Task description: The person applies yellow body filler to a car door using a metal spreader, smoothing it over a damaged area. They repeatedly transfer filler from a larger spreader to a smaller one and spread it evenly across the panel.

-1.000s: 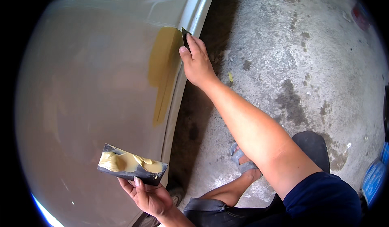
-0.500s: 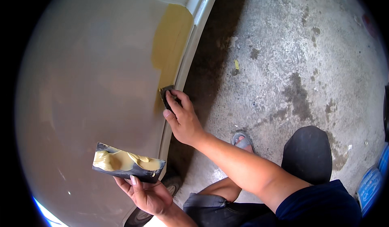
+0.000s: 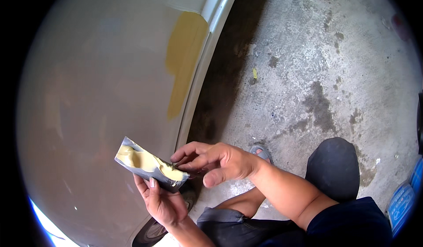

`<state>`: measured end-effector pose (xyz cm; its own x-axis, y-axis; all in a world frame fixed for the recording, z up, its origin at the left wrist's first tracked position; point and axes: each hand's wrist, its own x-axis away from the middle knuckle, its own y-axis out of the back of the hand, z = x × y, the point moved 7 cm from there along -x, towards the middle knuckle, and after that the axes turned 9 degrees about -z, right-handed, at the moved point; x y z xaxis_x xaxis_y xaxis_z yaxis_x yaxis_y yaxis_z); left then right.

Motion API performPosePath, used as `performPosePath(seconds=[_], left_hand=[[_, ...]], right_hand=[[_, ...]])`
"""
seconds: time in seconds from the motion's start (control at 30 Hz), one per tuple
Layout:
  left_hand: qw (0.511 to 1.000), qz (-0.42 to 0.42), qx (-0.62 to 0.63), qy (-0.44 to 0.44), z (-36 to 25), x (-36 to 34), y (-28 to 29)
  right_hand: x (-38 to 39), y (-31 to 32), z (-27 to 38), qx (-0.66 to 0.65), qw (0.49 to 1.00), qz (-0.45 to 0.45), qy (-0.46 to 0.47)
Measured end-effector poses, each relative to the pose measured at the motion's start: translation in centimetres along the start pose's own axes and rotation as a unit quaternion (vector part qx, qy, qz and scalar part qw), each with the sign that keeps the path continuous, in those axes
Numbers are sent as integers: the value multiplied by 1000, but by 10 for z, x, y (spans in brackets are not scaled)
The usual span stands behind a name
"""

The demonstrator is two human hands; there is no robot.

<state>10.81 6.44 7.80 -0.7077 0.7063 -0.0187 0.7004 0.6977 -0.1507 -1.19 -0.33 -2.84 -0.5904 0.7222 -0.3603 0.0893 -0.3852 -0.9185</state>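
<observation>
My left hand grips a flat dark mixing board from below, thumb against its near edge. Cream-yellow filler paste lies heaped on the board, thickest at the left end. At the board's right end, my right hand is curled with its fingertips close to the paste. A small dark spreader is at those fingertips, mostly hidden, with only a thin edge showing. Beyond both hands, a smooth yellow filler patch covers the edge of a beige car panel, narrowing toward me.
A pale sill runs along the panel's right edge, above a dark shadow on the stained concrete floor. Part of a wheel shows below my left hand. My sandalled foot and knee are at the right, near a blue container.
My right hand has left the filler patch and come down toward me to the board. The board has risen slightly and moved right, tilting more. The patch's lower strip is now uncovered.
</observation>
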Motion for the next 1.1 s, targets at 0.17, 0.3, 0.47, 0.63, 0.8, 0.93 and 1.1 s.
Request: performPosePath(seconds=[0.17,0.3,0.47,0.63,0.8,0.93,1.1], left_hand=[[1000,7,15,2,-5,-8,-5],[999,10,25,-28,-9,-6,-7],[999,5,36,-24,-6,-6,-3],[999,5,49,-16,-5,-7,11],[999,-3,29,-31,-6,-9,22],[999,-19,19,-41,-6,-7,23],[998,-32,5,-45,-7,-5,24]], right_hand=[[-18,38,35,556,818,-79,122],[-54,100,94,575,709,-333,237],[-102,135,139,578,610,-430,330],[-108,120,124,569,589,-426,384],[-90,92,56,563,656,-408,293],[-68,70,-5,589,669,-371,260],[-48,58,-60,606,688,-342,203]])
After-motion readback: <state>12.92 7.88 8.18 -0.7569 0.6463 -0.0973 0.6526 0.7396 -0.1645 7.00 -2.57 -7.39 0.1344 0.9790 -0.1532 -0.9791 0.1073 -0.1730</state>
